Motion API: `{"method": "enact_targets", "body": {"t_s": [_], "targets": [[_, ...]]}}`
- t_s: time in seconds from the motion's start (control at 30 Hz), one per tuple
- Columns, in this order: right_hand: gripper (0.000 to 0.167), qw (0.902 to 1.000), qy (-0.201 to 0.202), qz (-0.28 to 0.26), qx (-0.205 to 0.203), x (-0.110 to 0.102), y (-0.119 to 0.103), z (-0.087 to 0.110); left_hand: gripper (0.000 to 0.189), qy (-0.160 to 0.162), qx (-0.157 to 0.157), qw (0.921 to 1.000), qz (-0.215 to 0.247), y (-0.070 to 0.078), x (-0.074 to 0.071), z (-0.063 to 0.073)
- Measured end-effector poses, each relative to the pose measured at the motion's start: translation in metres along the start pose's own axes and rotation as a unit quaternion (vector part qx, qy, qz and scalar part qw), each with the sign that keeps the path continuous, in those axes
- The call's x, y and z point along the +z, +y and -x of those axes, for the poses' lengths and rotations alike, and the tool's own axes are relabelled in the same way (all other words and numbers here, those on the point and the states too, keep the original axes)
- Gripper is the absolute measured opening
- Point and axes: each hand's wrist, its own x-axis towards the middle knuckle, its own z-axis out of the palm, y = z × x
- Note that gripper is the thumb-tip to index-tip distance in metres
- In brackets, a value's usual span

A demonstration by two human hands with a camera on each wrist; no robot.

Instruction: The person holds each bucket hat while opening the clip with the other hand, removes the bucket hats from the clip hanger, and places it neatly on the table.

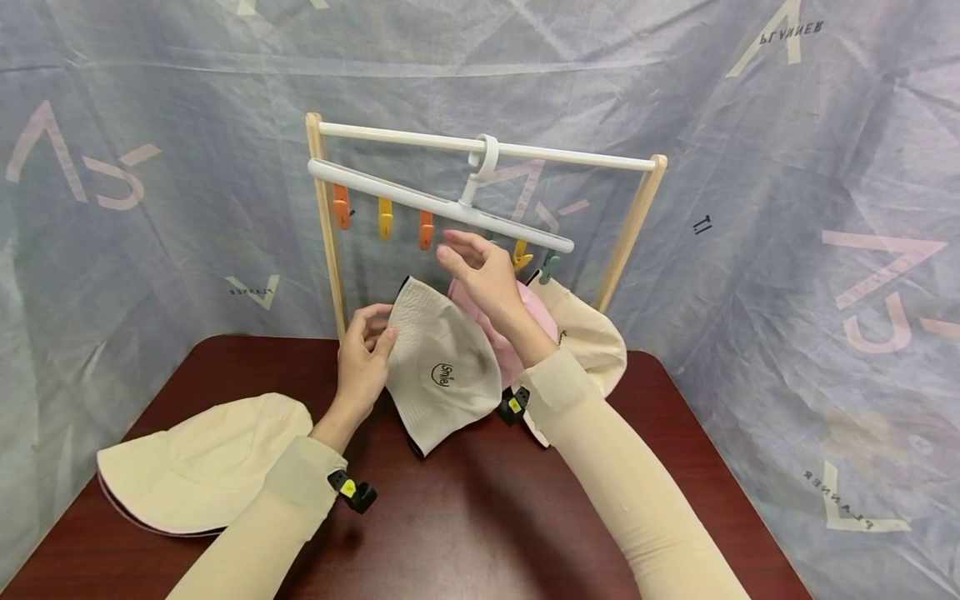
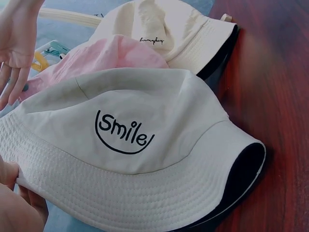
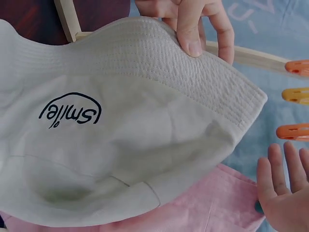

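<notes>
I find the left hand point(image 1: 363, 358) pinching the brim of a pale grey bucket hat point(image 1: 450, 346), thumb on the outer face and fingers behind. The hat is held on its side above the tabletop point(image 1: 465, 533), brim to the left and crown to the right, its printed "Smile" facing my head view; the left wrist view shows a dark lining.

The right hand point(image 1: 491, 279) is wide, fingers extended and grasp empty, just beside an orange clip point(image 1: 426, 231) under the white hanger point(image 1: 397, 193). I cannot tell whether it touches any clip.

Behind the grey hat I note a pink hat point(image 1: 542, 310), then a hanging cream hat point(image 1: 592, 337) at a green clip point(image 1: 550, 267). The hanger tilts down rightward from its rail point(image 1: 405, 138). A second cream hat point(image 1: 217, 454) rests at left on the tabletop.
</notes>
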Motion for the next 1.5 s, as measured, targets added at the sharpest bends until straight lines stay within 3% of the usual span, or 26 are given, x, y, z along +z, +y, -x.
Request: {"method": "enact_targets", "body": {"t_s": [0.2,0.4,0.7,1.1,1.5], "targets": [[0.038,0.9988,-0.02,-0.043,-0.014,-0.01,-0.001,0.011,0.035,0.003,-0.001,1.0,0.006,0.001,-0.001,0.001],[0.037,0.9987,-0.02,-0.04,-0.025,-0.023,0.004,0.023,0.036,0.011,0.004,0.9999,0.007,0.005,-0.003,0.003],[0.041,0.9998,0.012,-0.009,-0.009,-0.043,0.023,0.048,0.035,0.022,0.011,0.9996,0.016,0.006,-0.004,0.005],[0.041,0.9967,0.06,-0.053,-0.015,-0.054,0.046,0.078,0.035,0.032,0.013,0.9988,0.034,0.005,-0.005,0.008],[0.037,0.9927,0.096,-0.067,0.03,-0.057,0.079,0.107,0.035,0.038,0.015,0.9982,0.043,0.006,-0.007,0.012]]}}
